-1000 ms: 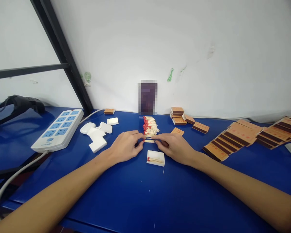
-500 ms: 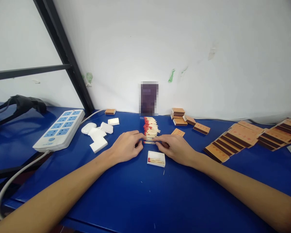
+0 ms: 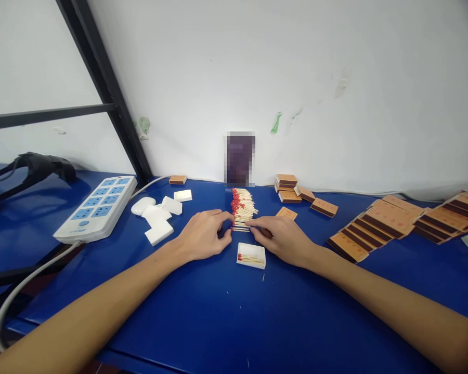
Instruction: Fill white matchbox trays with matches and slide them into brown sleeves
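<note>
A pile of red-tipped matches (image 3: 244, 205) lies in a column on the blue table, heads to the left. My left hand (image 3: 205, 234) rests by the head ends, its index finger and thumb apart, the fingertip touching the nearest matches. On the other side is my right hand (image 3: 281, 236), thumb and index finger also apart, with the index fingertip at the bare stick ends. A few matches lie side by side at the front of the pile, between the two hands. Just in front sits a white matchbox tray (image 3: 251, 248) holding several matches.
White trays (image 3: 158, 232) and a white rounded object (image 3: 142, 205) lie left, beside a power strip (image 3: 95, 208). Matchboxes (image 3: 286, 181) are stacked back right. Rows of matchbox sleeves (image 3: 390, 215) spread far right. A blurred dark panel (image 3: 239, 158) stands against the wall.
A few more matches now lie separated at the front edge of the pile, between my fingertips. Both hands have barely shifted; the right index finger has moved slightly left.
</note>
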The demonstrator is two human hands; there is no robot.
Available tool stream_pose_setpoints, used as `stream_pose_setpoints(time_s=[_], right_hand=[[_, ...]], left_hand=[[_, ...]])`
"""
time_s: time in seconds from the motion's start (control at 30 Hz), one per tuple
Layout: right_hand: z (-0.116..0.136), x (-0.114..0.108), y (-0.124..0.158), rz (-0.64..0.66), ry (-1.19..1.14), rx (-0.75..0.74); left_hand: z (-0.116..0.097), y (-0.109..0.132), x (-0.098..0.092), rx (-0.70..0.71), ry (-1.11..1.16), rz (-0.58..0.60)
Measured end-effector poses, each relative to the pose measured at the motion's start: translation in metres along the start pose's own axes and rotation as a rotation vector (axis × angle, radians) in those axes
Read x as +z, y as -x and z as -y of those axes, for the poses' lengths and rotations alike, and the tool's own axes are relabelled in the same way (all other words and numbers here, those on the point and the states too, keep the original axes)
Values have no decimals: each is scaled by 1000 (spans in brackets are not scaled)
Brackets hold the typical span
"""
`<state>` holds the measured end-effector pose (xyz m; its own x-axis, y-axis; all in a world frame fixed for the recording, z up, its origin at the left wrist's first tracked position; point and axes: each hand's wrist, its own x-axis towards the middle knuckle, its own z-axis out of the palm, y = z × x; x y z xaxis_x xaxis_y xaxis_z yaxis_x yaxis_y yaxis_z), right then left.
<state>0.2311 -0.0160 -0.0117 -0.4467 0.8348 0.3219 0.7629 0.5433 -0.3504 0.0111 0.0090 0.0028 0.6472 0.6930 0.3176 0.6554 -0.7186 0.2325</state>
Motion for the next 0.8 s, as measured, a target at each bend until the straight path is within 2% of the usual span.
stream_pose_setpoints(time_s=[0.27, 0.8], right_hand=[[-2, 1, 1, -6, -11, -46], [-3, 2, 2, -2, -23, -26]], left_hand=[[-1, 0, -1, -14, 17, 4], [-1, 0, -2, -3, 6, 30]])
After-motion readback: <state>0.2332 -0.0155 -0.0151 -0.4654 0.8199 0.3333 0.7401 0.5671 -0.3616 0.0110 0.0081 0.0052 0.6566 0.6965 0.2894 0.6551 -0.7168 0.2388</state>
